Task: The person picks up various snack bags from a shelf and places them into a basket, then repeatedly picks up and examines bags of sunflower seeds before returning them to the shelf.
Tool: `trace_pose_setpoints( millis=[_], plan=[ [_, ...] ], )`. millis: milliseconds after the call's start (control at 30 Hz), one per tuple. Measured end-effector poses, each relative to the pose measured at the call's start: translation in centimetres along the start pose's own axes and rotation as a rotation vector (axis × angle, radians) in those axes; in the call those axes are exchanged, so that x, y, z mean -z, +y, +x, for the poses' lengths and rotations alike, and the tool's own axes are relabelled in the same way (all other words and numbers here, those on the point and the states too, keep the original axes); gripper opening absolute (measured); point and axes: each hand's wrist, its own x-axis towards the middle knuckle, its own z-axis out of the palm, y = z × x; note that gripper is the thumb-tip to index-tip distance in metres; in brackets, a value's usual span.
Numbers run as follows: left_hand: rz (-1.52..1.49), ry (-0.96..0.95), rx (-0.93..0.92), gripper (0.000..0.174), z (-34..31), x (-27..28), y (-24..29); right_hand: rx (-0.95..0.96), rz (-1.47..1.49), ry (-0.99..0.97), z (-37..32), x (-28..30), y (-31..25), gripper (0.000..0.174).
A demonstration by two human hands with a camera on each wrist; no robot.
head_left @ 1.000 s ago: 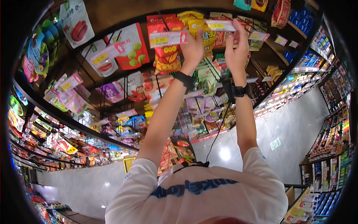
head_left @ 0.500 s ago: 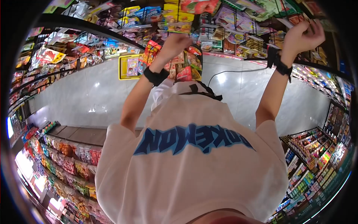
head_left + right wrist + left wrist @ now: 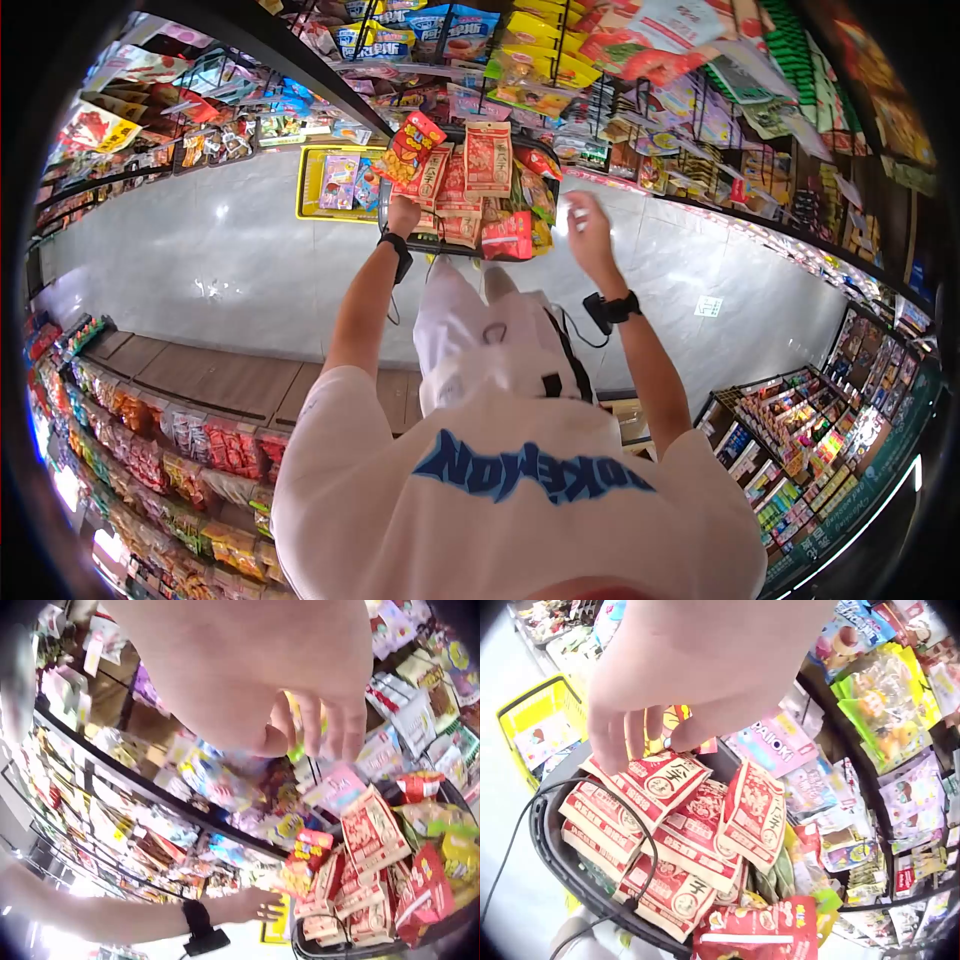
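Note:
A dark basket (image 3: 545,238) is heaped with snack bags. Several red-and-cream packets (image 3: 488,160) fill its middle, a red-orange snack bag (image 3: 410,150) leans at its far left, and a red pouch (image 3: 507,236) lies at the near right. My left hand (image 3: 403,215) is over the basket's left side, its fingers (image 3: 634,735) loosely bent and holding nothing; in the left wrist view they overlap the snack bag behind. Off the basket's right side, my right hand (image 3: 590,235) hangs in the air with relaxed fingers (image 3: 334,724) and nothing in them.
A yellow basket (image 3: 300,185) with packets stands left of the dark one. Snack shelves with hanging bags (image 3: 545,60) and a dark shelf edge (image 3: 290,60) run along the far side. A thin cable (image 3: 622,806) crosses the dark basket. Grey floor (image 3: 220,250) lies around.
Both hands have come down from the hanging snack bags and price tags. The left is now at the basket's left side, the right beside its right end. The view has tilted down.

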Motion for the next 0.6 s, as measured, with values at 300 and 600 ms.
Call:
trace_pose_setpoints(
  millis=[300,600],
  plan=[
    [0.064,0.174,0.177,0.104,10.5,1.3,2.2,-0.069,0.033,-0.311,-2.0,-14.6,6.4,0.030],
    [0.223,-0.209,-0.379,0.035,3.1,-0.5,3.4,0.072,-0.031,-0.173,-5.4,-12.7,4.2,0.027]
  ],
)
